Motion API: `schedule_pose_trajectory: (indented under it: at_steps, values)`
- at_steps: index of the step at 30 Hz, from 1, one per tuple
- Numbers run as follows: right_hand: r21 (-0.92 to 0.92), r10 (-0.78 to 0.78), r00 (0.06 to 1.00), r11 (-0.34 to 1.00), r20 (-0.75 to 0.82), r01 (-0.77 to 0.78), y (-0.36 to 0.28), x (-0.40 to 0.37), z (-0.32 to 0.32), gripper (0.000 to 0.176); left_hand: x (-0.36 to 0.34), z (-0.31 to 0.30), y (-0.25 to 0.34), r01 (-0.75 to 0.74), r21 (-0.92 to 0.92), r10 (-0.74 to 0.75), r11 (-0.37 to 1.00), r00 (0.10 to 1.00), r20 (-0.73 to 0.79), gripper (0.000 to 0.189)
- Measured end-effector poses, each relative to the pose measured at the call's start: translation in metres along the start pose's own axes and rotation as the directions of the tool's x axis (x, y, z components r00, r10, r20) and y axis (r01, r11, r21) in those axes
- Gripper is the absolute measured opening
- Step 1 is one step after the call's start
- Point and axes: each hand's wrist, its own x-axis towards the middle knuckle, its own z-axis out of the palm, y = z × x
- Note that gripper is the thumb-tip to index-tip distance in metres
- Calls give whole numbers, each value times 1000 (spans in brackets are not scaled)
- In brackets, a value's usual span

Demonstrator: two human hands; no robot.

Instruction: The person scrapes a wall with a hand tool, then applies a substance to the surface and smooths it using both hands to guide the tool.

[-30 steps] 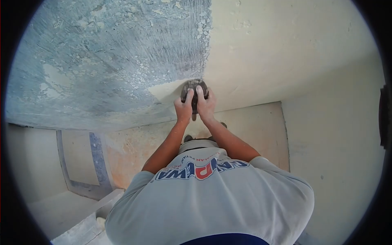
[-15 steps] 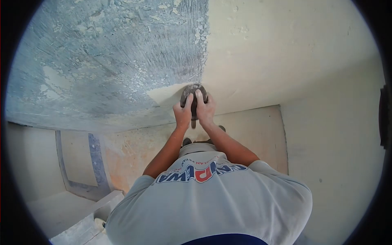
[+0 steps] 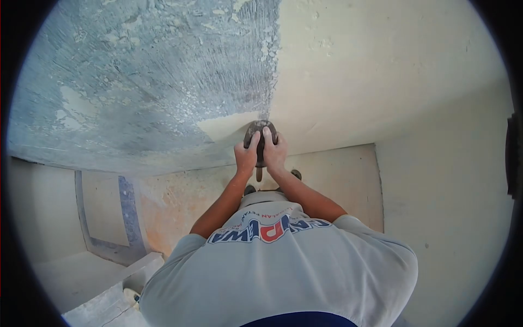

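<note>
Both my hands press a dark rounded scraper tool (image 3: pixel 259 129) flat against the wall. My left hand (image 3: pixel 246 156) grips its left side and my right hand (image 3: pixel 274 152) grips its right side, fingers laid over the top. The tool's short handle (image 3: pixel 259 174) sticks down between my wrists. The tool sits at the lower edge of the boundary between the scraped bluish-grey wall area (image 3: pixel 141 82) and the cream painted wall area (image 3: pixel 381 65). A small cream patch (image 3: pixel 223 128) lies just left of the tool.
Below the wall is an orange-stained floor (image 3: pixel 174 201). A second cream wall (image 3: pixel 452 207) stands at the right. A pale ledge or step (image 3: pixel 92 283) and a grey-blue strip (image 3: pixel 128 210) sit at lower left. My grey shirt (image 3: pixel 283 272) fills the lower middle.
My hands and the tool have slid a little downward on the wall, then stayed close to the same spot at the edge of the scraped area.
</note>
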Motion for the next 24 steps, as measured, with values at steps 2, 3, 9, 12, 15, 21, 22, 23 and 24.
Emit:
schedule_pose_trajectory:
  at_steps: [2, 3, 9, 12, 15, 21, 22, 23, 24]
  values:
    - [-6, -11, 1000, 1000, 26, 11, -25, 7, 2, 40, 3, 0, 11, -70, -32, 71, 997, 997, 7, 38]
    - [-16, -17, 998, 1000, 53, 18, -33, 8, 2, 40, 7, -1, 18, -100, -33, 101, 994, 995, 28, 38]
    - [-33, 14, 1000, 999, 12, -14, -11, 1, 0, 39, 6, 0, 6, -37, 36, 35, 999, 999, 34, 37]
    - [37, -74, 995, 997, 67, 71, -47, 10, 5, 38, 10, 0, 29, -153, -2, 153, 988, 988, 17, 39]
    - [1, -33, 995, 999, 97, 33, -30, 13, 2, 41, 14, -1, 26, -113, -23, 114, 993, 992, 51, 38]
    - [-22, -11, 996, 1000, 91, 13, -40, 12, 3, 38, 9, -1, 33, -152, 24, 152, 988, 988, 29, 35]
    - [36, -4, 994, 999, 110, 0, -61, 12, 3, 41, 9, -2, 30, -143, 33, 142, 989, 989, 39, 35]
    - [80, -55, 995, 996, 89, 48, -50, 14, 7, 38, 11, -2, 27, -138, 18, 137, 990, 990, 35, 35]
    - [84, -53, 995, 995, 79, 46, -40, 14, 5, 38, 14, -1, 23, -136, 2, 136, 991, 990, 33, 34]
